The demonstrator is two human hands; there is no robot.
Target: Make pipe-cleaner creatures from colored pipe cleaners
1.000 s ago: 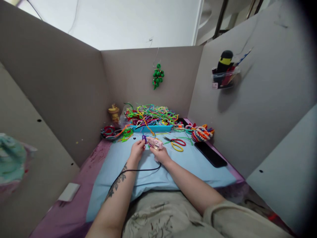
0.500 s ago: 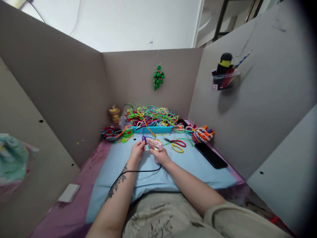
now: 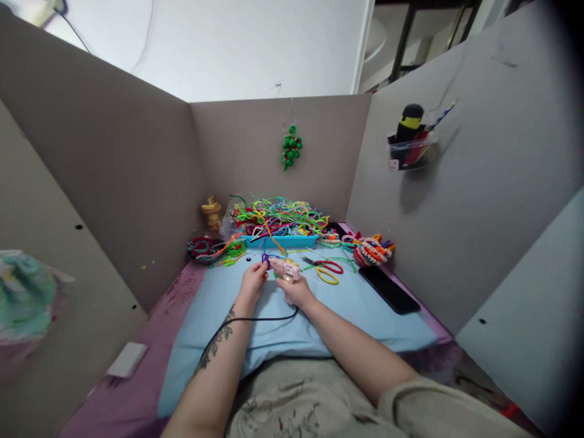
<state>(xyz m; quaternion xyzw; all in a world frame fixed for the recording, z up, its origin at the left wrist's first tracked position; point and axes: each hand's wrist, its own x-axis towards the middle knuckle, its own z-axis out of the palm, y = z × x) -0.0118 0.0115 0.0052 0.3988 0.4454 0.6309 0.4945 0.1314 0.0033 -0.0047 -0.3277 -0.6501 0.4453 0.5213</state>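
Observation:
My right hand (image 3: 297, 291) is wrapped round the grip of a pink glue gun (image 3: 283, 269), its nozzle end pointing left. A black cord runs from the gun's handle across my left forearm. In my left hand (image 3: 254, 277) a small purple piece (image 3: 265, 260) is pinched, apparently a bent pipe cleaner. It sits right at the gun's nozzle; whether the two touch I cannot tell. Just right of the gun lie scissors (image 3: 325, 269) with one red and one yellow handle loop, blades parted.
Behind my hands stands a blue tray (image 3: 280, 241) heaped with colourful pipe cleaners (image 3: 278, 216). A black phone (image 3: 389, 289) lies at the right, near striped pipe-cleaner figures (image 3: 371, 250). At the left are a dark bowl (image 3: 205, 250) and a green figure (image 3: 236, 248). Grey panels enclose three sides.
The camera view has tilted slightly, so the scene sits a little lower. Both hands keep their hold, with the purple piece still at the glue gun's nozzle.

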